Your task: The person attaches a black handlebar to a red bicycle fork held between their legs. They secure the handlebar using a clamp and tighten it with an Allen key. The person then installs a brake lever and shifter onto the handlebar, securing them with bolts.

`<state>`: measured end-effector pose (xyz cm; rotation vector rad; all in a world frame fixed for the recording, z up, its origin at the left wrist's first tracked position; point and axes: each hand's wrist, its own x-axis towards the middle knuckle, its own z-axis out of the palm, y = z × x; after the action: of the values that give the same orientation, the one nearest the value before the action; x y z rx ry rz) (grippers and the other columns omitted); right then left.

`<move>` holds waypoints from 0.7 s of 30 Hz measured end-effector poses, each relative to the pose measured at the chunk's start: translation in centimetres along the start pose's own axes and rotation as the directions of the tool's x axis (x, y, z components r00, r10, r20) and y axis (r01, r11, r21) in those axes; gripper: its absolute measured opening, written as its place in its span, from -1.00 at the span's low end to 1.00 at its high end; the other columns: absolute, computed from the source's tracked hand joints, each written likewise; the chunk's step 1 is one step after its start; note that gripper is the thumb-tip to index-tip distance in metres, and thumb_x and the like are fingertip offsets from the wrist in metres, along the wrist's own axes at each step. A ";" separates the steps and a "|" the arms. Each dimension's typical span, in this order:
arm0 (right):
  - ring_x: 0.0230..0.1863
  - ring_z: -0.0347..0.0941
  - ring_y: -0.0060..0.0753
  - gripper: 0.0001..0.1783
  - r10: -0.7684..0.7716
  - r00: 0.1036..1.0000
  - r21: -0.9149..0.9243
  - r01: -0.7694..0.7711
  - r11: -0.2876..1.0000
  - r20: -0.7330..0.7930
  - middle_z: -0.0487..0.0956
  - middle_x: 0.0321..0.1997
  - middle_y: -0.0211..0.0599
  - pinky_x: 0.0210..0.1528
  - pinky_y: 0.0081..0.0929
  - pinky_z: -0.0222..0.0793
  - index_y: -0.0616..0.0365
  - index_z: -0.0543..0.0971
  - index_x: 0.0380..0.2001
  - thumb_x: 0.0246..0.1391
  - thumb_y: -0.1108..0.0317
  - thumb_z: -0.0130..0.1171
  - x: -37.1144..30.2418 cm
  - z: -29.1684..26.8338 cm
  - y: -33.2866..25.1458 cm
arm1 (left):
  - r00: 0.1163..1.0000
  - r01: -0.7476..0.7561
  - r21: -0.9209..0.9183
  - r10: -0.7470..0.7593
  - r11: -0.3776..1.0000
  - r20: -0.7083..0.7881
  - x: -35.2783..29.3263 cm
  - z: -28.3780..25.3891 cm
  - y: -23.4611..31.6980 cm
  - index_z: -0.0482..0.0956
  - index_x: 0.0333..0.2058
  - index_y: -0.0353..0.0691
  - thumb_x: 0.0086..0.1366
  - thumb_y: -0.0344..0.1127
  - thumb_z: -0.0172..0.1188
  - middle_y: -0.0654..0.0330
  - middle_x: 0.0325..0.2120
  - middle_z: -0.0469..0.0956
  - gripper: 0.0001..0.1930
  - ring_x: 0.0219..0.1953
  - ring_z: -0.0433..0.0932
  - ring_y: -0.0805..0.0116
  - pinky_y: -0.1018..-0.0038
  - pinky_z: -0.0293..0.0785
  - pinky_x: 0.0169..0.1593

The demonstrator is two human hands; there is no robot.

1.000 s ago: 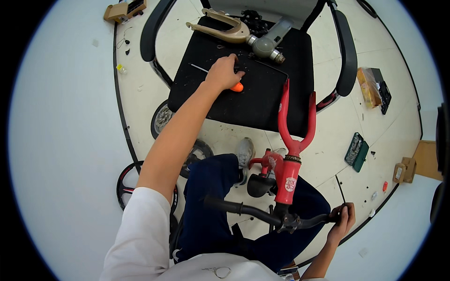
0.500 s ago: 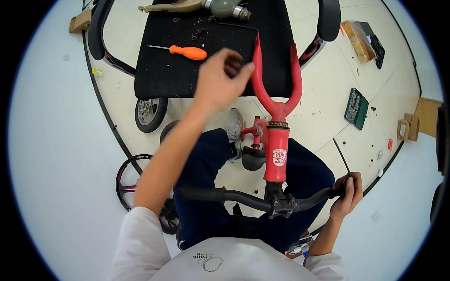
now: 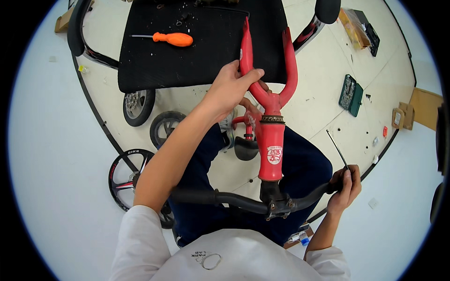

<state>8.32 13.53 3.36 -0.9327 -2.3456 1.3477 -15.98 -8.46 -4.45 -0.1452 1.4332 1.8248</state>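
A red bicycle frame (image 3: 271, 140) stands between my knees with its fork (image 3: 290, 77) pointing away from me over a black chair seat. My left hand (image 3: 233, 89) is closed around the fork's left leg, near where the two legs join. At the near end, the black handlebar (image 3: 243, 202) is clamped in its stem (image 3: 280, 206). My right hand (image 3: 346, 189) is closed on the handlebar's right end. A thin metal rod (image 3: 337, 149) sticks up from that same hand; its lower end is hidden in the fingers.
On the chair seat (image 3: 187, 70) lie an orange-handled screwdriver (image 3: 173, 39) and small black parts. Loose wheels (image 3: 139, 107) are on the floor at left. At right are an open green bit case (image 3: 350, 96), a yellow box (image 3: 355, 29) and cardboard boxes (image 3: 404, 115).
My left hand has come down from above the seat and taken hold of the fork's left leg. The fork and the seat have shifted a little up and left in the view.
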 end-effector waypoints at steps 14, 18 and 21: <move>-0.65 0.15 -0.65 -0.64 -0.066 0.997 -0.160 0.060 0.985 -0.028 0.33 -0.60 -0.36 -0.59 -0.66 -0.01 0.37 0.44 -0.35 0.29 0.23 -0.12 -3.3 -1.5 2.0 | 0.981 0.009 0.018 -0.012 1.000 0.193 -5.9 0.4 -4.1 0.40 0.07 -0.45 0.23 -0.48 0.35 0.03 -0.10 0.58 -0.53 -0.07 0.65 0.33 0.42 0.61 0.05; -0.65 0.13 -0.67 -0.64 -0.070 0.997 -0.204 0.060 0.977 -0.040 0.31 -0.60 -0.38 -0.61 -0.66 -0.03 0.39 0.45 -0.35 0.28 0.23 -0.10 -3.5 -1.6 2.1 | 0.963 0.019 0.118 -0.050 0.993 0.264 -5.6 -0.6 -3.9 0.37 0.12 -0.48 0.24 -0.51 0.33 0.00 -0.08 0.58 -0.49 -0.06 0.65 0.31 0.39 0.63 0.04; -0.65 0.12 -0.67 -0.64 -0.063 0.996 -0.166 0.053 0.985 -0.060 0.30 -0.60 -0.38 -0.60 -0.66 -0.04 0.42 0.46 -0.32 0.27 0.24 -0.10 -3.9 -1.5 2.3 | 0.952 0.018 0.083 -0.042 0.996 0.304 -5.6 -0.9 -4.0 0.35 0.13 -0.48 0.21 -0.55 0.33 0.00 -0.08 0.58 -0.46 -0.05 0.65 0.30 0.37 0.64 0.05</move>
<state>12.96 12.83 2.50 -0.9308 -2.4425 1.0985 -10.01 -11.91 -4.86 0.1497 1.2731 1.6780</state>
